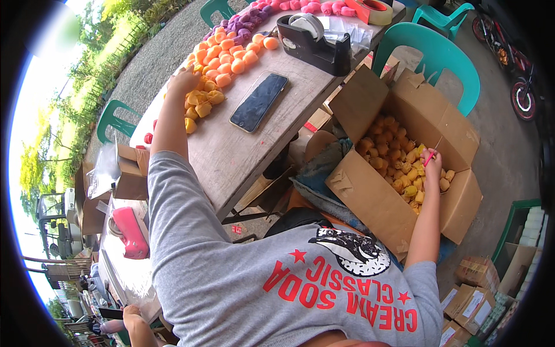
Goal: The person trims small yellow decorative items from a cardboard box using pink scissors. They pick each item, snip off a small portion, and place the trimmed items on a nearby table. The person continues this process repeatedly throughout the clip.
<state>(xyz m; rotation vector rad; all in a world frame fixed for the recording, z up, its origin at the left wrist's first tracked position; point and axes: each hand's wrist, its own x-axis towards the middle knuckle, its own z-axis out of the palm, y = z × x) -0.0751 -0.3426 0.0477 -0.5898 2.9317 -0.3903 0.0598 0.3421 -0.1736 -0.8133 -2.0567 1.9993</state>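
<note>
My left hand (184, 81) reaches across the table to the edge of a pile of small yellow bundles (203, 103); its fingers are mostly hidden among them. Touching that pile are rounded orange pieces (224, 58), with purple pieces (243, 23) beyond. On my right, an open cardboard box (370, 199) holds many yellow and orange bundles (404, 168). Over these bundles, my right hand (431, 162) is closed on what look like small scissors (428, 158) with pink handles.
On the table (196, 168) lie a phone (259, 102), a black tape dispenser (315, 46) and pink pieces (326, 8). Green chairs (430, 49) stand around it. Another person's hand (133, 315) shows at lower left, near a pink object (130, 232). Cardboard boxes (469, 303) sit at lower right.
</note>
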